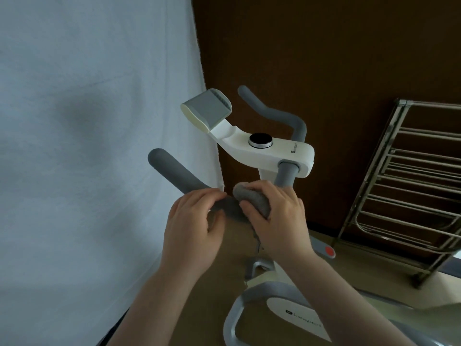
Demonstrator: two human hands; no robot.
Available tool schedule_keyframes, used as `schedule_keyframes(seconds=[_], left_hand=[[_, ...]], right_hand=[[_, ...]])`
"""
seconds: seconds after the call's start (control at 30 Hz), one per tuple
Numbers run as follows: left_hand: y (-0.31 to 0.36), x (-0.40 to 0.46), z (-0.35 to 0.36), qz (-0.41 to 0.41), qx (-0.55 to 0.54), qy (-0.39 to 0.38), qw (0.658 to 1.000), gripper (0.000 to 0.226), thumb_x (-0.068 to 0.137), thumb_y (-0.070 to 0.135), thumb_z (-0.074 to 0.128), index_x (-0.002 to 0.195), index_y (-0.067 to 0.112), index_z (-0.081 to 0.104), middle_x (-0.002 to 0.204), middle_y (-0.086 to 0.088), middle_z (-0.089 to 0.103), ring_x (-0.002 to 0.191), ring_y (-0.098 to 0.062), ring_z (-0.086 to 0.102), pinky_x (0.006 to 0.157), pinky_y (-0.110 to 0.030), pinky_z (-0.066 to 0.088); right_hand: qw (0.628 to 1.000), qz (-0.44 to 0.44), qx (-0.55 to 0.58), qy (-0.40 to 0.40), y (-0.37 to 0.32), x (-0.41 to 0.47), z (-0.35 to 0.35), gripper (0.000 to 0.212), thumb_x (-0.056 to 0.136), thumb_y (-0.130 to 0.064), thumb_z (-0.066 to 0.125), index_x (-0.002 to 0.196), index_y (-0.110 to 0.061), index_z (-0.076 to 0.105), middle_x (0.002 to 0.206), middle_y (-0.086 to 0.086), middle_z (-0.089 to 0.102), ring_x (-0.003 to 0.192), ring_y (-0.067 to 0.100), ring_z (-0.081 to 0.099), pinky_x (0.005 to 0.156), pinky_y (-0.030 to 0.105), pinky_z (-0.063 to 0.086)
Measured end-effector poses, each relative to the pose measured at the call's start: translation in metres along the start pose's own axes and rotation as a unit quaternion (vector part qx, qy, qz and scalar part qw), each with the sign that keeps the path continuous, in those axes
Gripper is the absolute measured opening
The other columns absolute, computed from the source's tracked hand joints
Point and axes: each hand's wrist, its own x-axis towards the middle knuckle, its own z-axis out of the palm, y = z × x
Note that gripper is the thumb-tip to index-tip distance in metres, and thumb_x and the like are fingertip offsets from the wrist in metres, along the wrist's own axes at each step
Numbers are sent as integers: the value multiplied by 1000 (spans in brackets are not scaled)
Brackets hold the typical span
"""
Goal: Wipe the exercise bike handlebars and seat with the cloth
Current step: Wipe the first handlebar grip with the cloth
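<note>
The white exercise bike has grey foam handlebars. The near handlebar (174, 173) runs from upper left down to the stem; the far handlebar (274, 112) curves behind the white console (284, 152). My right hand (277, 218) grips a bunched grey cloth (252, 198) wrapped round the near bar close to the stem. My left hand (192, 221) holds the same bar just left of the cloth, fingers curled over it. The seat is out of view.
A black round knob (260, 140) sits on the console, and a grey tablet holder (205, 109) stands at its front. A metal rack (409, 186) leans on the brown wall at right. A white sheet (87, 121) hangs on the left.
</note>
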Motion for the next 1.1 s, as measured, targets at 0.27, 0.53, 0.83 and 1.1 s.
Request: schedule_keyframes(seconds=[0.27, 0.53, 0.83, 1.1], left_hand=[[8, 1, 4, -45, 34, 48, 997, 24, 86, 21, 65, 109, 20, 70, 121, 4, 64, 114, -15, 56, 101, -38, 44], [19, -2, 29, -101, 39, 131, 986, 35, 89, 32, 54, 113, 12, 69, 120, -2, 66, 121, -12, 48, 101, -43, 47], [33, -1, 39, -157, 58, 150, 974, 31, 90, 27, 55, 115, 13, 68, 124, 3, 63, 127, -10, 46, 106, -29, 40], [44, -4, 48, -184, 71, 151, 969, 33, 94, 25, 55, 125, 15, 62, 135, 6, 55, 136, -5, 35, 110, -25, 32]], right_hand=[[976, -108, 30, -189, 27, 32, -26, 25, 89, -35, 61, 114, -35, 64, 99, -22, 63, 93, -2, 60, 84, 20, 52], [951, -165, 79, -249, 17, 63, -8, 17, 92, -30, 62, 106, -34, 68, 86, -33, 55, 82, -7, 57, 76, 7, 47], [929, -182, 67, -316, 31, 78, -4, 19, 93, -37, 56, 108, -38, 67, 91, -18, 67, 81, 3, 61, 79, 25, 53], [917, -197, 78, -338, 41, 86, -1, 20, 93, -40, 54, 109, -41, 65, 88, -25, 63, 76, 0, 60, 77, 16, 51]])
